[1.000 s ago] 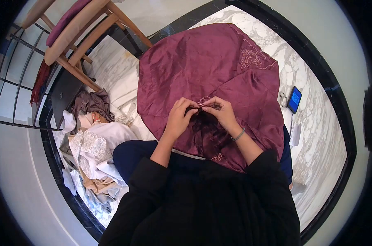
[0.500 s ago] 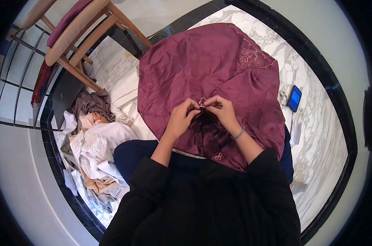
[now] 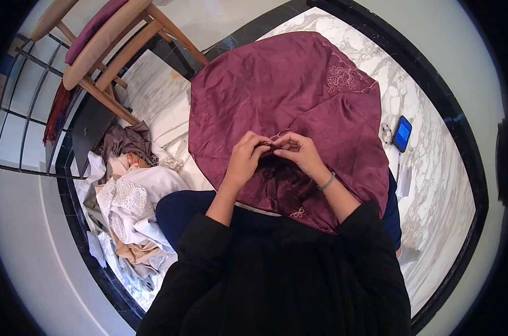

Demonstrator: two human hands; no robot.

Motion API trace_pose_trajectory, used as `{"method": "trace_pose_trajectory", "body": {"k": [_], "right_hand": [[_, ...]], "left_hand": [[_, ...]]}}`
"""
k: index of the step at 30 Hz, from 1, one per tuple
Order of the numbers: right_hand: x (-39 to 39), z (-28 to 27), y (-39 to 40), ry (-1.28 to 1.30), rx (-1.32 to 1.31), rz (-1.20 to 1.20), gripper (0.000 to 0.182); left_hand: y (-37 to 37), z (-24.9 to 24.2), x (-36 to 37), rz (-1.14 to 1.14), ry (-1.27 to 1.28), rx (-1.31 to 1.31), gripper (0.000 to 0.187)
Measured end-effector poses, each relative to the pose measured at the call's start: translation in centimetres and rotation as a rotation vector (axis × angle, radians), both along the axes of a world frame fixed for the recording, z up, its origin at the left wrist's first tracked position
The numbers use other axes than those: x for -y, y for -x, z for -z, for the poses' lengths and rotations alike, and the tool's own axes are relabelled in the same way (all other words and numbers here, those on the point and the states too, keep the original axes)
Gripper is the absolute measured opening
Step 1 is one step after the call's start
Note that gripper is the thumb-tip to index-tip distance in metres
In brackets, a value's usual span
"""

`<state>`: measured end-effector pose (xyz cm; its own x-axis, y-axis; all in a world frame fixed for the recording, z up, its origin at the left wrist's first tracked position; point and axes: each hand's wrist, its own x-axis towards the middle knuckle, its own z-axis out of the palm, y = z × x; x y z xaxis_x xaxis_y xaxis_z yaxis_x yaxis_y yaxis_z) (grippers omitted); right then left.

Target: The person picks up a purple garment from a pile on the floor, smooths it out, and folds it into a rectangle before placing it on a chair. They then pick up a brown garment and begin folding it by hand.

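Pale marble floor [image 3: 439, 185] edged by a black border [image 3: 480, 208] carries everything, with a wooden chair [image 3: 119, 73] beyond its far left corner. Maroon cloth [image 3: 242, 84] spreads over the middle, reaching toward the far edge, its near part gathered on the person's lap. Both the left hand [image 3: 247, 158] and the right hand [image 3: 301, 154] are closed at the fingertips, apparently pinching one small fold of it; whether a needle or thread sits there is too small to tell. That pinch seems the weak point: the satiny fabric could slide from such a slight hold, and the bunched part beneath could get caught up with the fold or crease. If there is a needle, a fingertip so close might be pricked. Pulling hard could pucker the fabric or strain the pink embroidery [image 3: 343, 79]. A broad sweep toward the right edge might knock the phone [image 3: 402, 134] or the beaded item [image 3: 386, 133] just beside it; dragging the cloth left could tangle it with the clothes pile [image 3: 144, 190].
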<state>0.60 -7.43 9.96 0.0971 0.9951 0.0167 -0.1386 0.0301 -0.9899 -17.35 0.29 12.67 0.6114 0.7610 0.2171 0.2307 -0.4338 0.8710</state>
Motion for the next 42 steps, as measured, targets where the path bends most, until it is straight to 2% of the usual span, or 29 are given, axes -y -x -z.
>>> {"method": "trace_pose_trajectory", "body": {"k": [2,5,6,9,13,15,17,18,22,25,26,29,32,33,34,35,37,38,39,40,41,42], "right_hand": [[0.2,-1.5,-0.1,-0.015,0.151,0.018,0.023],[1.7,-3.9,-1.8,0.096,0.475,0.012,0.031],[2.3,-4.2,-2.7,0.061,0.549,0.042,0.036],[4.5,-5.0,-5.3,0.027,0.798,0.157,0.035],[8.2,-7.3,-8.3,0.113,0.981,0.254,0.035],[10.1,-7.1,-9.7,0.218,1.044,0.294,0.037],[11.7,-7.9,-10.1,0.223,1.024,0.292,0.037],[12.4,-8.7,-10.1,0.226,1.014,0.291,0.037],[13.7,-12.3,-9.3,0.014,0.675,0.263,0.035],[14.3,-13.9,-8.7,-0.272,0.389,0.347,0.03],[14.4,-14.9,-8.5,-0.31,0.367,0.365,0.029],[14.9,-19.3,-8.3,-0.285,0.949,0.262,0.033],[15.8,-21.2,-8.0,-0.061,1.307,0.188,0.02],[16.2,-21.7,-8.3,0.011,1.423,0.144,0.017],[16.7,-22.2,-8.7,-0.03,1.528,0.096,0.012],[17.1,-23.4,-9.2,0.038,1.428,0.014,0.013],[18.4,-27.2,-10.4,0.167,1.225,-0.149,0.02],[18.7,-29.5,-11.5,0.151,1.04,-0.298,0.026],[19.0,-32.0,-12.9,0.136,0.854,-0.442,0.035],[19.2,-35.1,-15.1,-0.035,0.882,-0.577,0.037],[19.9,-34.9,-15.7,-0.25,0.782,-0.323,0.042],[20.5,-34.6,-16.2,-0.469,0.712,-0.067,0.053]], "left_hand": [[0.4,0.0,-0.8,-0.075,-0.079,0.008,0.015],[1.3,-1.0,-2.4,-0.248,-0.191,0.053,0.011],[1.9,-1.1,-3.2,-0.322,-0.2,0.059,0.011],[3.8,-1.6,-5.1,-0.53,-0.215,0.138,0.01],[6.3,-1.7,-6.6,-0.691,-0.323,0.287,0.012],[7.7,-1.5,-7.2,-0.702,-0.14,0.445,0.014],[8.4,-2.0,-7.3,-0.7,0.066,0.616,0.014],[8.8,-2.1,-7.5,-0.68,0.068,0.649,0.015],[9.6,-2.9,-7.4,-0.771,0.053,0.698,0.016],[11.2,-3.5,-7.5,-0.771,0.066,0.727,0.017],[11.8,-3.7,-7.6,-0.775,0.053,0.75,0.019],[14.8,-5.3,-7.3,-0.731,0.098,0.856,0.021],[18.6,-10.4,-4.2,-0.449,0.303,1.051,0.024],[20.2,-11.5,-3.6,-0.429,0.264,1.053,0.025],[21.4,-13.0,-2.4,-0.488,0.202,1.06,0.025],[21.9,-15.1,-0.9,-0.578,0.086,1.006,0.024],[24.9,-18.2,1.3,-0.579,-0.085,0.878,0.023],[26.8,-19.8,2.4,-0.629,-0.161,0.806,0.028],[27.1,-22.0,3.7,-0.573,-0.24,0.829,0.029],[28.1,-23.9,4.2,-0.621,-0.298,0.811,0.029],[29.1,-25.7,4.6,-0.669,-0.352,0.791,0.03],[28.3,-27.4,4.8,-0.615,-0.314,0.644,0.028]]}}
